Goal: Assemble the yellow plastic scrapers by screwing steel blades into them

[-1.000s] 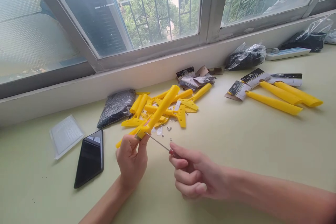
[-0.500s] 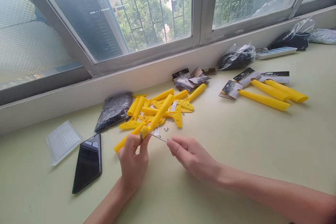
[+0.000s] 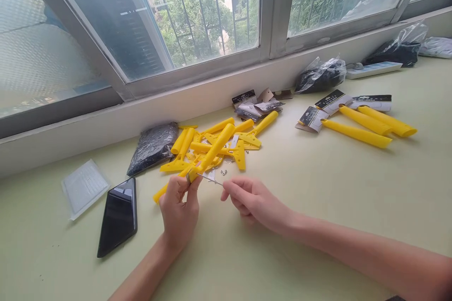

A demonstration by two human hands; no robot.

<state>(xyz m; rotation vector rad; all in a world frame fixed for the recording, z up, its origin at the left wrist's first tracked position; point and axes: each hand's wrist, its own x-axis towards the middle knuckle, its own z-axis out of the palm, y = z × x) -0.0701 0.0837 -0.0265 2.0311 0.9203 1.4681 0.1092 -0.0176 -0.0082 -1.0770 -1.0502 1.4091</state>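
My left hand [image 3: 181, 209] is closed around the head of a yellow plastic scraper [image 3: 216, 149], whose long handle points away and to the right. A dark blade-like edge shows at its head beside my fingers. In my right hand [image 3: 252, 197] I pinch a thin metal driver [image 3: 211, 180]. Its tip meets the scraper head near my left thumb, while my fingers hide its rear end. Just beyond my hands lies a pile of yellow scraper parts [image 3: 240, 154], handles and flat heads mixed together. Small metal nuts [image 3: 223, 172] are scattered next to the pile.
A black phone [image 3: 118, 216] and a clear-wrapped white packet [image 3: 84, 188] lie at left. A black plastic bag [image 3: 153, 148] rests against the pile. Cardboard tags [image 3: 252, 108] are at the back; yellow handles [image 3: 356, 133] lie at right. The window sill [image 3: 212, 89] bounds the table.
My right hand has shifted slightly up and left, and its fingers have changed their grip on the driver. My left hand keeps the scraper in nearly the same place.
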